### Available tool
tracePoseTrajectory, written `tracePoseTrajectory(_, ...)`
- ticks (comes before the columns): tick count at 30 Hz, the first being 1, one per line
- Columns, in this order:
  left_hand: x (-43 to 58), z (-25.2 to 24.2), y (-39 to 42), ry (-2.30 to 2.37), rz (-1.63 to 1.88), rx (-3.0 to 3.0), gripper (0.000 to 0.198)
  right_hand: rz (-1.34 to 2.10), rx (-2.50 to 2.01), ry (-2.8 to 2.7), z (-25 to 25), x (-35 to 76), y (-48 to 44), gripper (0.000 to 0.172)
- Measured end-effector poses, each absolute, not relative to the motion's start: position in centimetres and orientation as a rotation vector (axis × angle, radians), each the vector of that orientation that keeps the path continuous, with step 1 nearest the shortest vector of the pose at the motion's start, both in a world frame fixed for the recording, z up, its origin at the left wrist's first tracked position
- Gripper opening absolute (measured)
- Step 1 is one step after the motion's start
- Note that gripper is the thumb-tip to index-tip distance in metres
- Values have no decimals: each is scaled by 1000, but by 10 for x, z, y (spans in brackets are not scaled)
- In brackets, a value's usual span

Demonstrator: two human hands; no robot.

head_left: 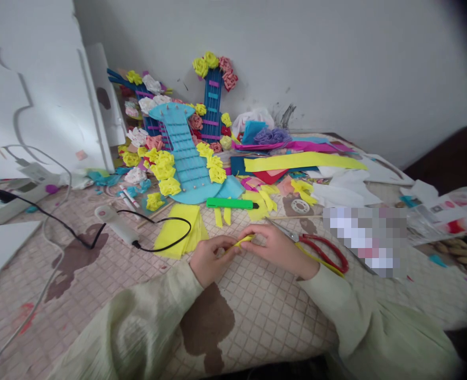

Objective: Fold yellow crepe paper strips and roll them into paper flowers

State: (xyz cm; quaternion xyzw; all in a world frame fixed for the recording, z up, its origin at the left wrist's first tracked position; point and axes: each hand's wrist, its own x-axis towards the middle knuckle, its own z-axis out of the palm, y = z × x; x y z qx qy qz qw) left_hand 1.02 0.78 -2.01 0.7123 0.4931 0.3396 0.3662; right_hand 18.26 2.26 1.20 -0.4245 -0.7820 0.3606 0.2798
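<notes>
Held yellow strip (245,240) partly hidden

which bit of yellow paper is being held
The small yellow piece in the fingertips of the left hand and right hand; the stack of yellow sheets and the long yellow strip lie apart from both hands.

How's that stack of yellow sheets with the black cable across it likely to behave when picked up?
The yellow sheets look thin, so they are probably light and rather floppy. Their edges are fanned out, so they may slide apart. The black cable loops over them and could snag or drag.
</notes>
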Motion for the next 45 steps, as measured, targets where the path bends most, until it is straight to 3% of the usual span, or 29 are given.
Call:
tracePoseTrajectory(9, 9, -26, 7, 1133, 881, 1567, 19, 1275, -1148, -1736, 1, 183, 31, 21)
tracePoseTrajectory(16, 11, -26, 6, 1023, 912, 1420, 37, 1352, -1146, -1534, -5, 178, 32, 26)
tracePoseTrajectory(23, 13, -22, -1, 904, 937, 1501, 12, 1384, -1163, -1642, 3, 174, 33, 24)
tracePoseTrajectory(29, 15, -15, -8, 1025, 788, 1715, 18, 995, -1252, -1913, 9, 165, 51, 22)
tracePoseTrajectory(35, 15, -22, -5, 1242, 728, 1744, 20, 160, -1353, -2512, 2, 132, 59, 23)
tracePoseTrajectory(39, 12, -26, -1, 1247, 773, 1726, 21, -45, -1414, -2572, -7, 115, 64, 12)
tracePoseTrajectory(45, 9, -27, 2, 1290, 839, 1623, 22, -144, -1367, -2649, 2, 121, 57, 15)
